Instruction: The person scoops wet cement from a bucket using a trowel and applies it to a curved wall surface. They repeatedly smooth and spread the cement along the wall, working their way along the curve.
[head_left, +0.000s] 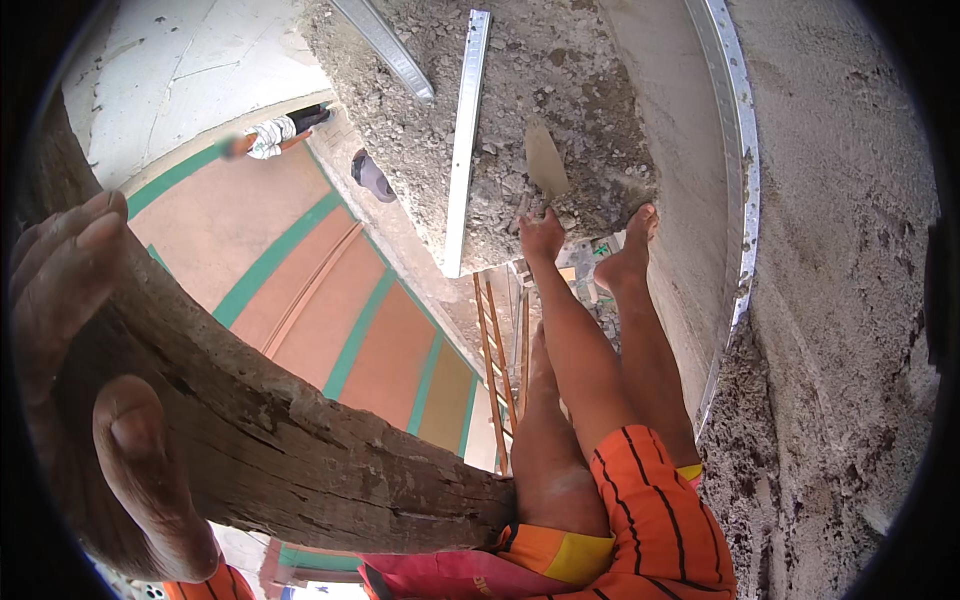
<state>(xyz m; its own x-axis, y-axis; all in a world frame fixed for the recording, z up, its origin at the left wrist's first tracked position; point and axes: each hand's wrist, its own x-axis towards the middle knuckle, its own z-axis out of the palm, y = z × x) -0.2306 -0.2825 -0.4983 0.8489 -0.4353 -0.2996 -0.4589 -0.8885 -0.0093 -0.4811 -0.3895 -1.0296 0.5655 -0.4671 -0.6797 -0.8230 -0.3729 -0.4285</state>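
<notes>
My right hand [541, 237] is closed round the handle end of a trowel [545, 160]. Its pale pointed blade lies over a ledge [570, 60] strewn with crumbled mortar and rubble. At the left, close to the camera, my left hand [140, 460] grips a thick weathered wooden beam [300, 430], thumb and fingers wrapped over it. To the left of the trowel a straight metal strip [467, 140] lies across the ledge. My bare foot [627, 250] rests near the ledge's edge, right of my right hand.
A second metal strip [385, 45] lies farther up. A metal edge profile [743, 150] runs along the rough plastered wall [840, 250] at right. Far below, a wooden ladder [497, 360] leans by a wall striped green and salmon [300, 290]. Another person [272, 138] is down there.
</notes>
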